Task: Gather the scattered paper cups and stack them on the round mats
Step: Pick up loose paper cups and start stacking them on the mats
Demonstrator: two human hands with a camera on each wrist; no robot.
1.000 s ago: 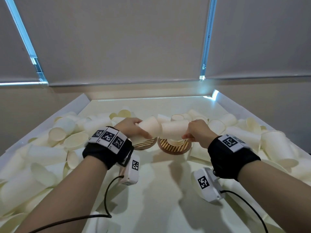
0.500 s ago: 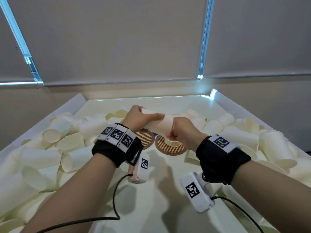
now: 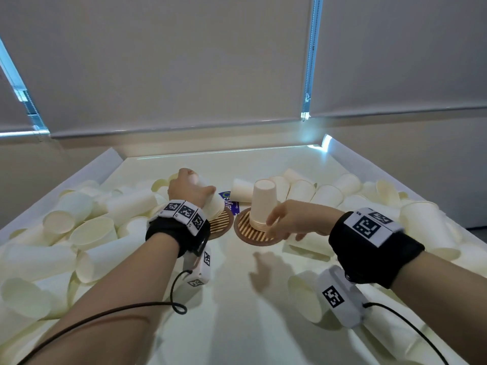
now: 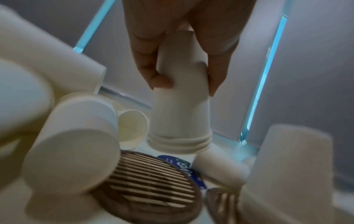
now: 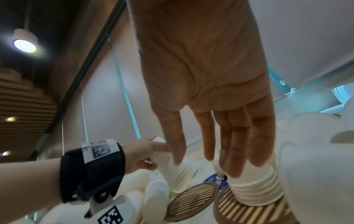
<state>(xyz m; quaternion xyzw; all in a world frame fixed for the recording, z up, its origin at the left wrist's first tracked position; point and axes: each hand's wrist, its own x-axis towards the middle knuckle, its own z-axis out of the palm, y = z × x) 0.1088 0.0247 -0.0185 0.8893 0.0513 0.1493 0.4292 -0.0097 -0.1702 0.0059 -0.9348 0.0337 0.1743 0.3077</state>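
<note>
Gripping a nested stack of paper cups [image 4: 178,115] mouth-down, the left hand [image 3: 188,189] is hanging it over the left round mat [image 4: 153,183], while the right hand [image 3: 292,218], fingers loosely spread, is hovering beside the stack [image 3: 263,204] standing on the right mat [image 3: 253,234].

Inverted stack of white paper cups [image 3: 263,205] upright on right round slatted mat [image 3: 253,234]. 2nd nested stack [image 4: 180,118] tilted over left mat [image 4: 151,180]. Loose cups [image 3: 92,233] lying scattered either side of mats.
</note>
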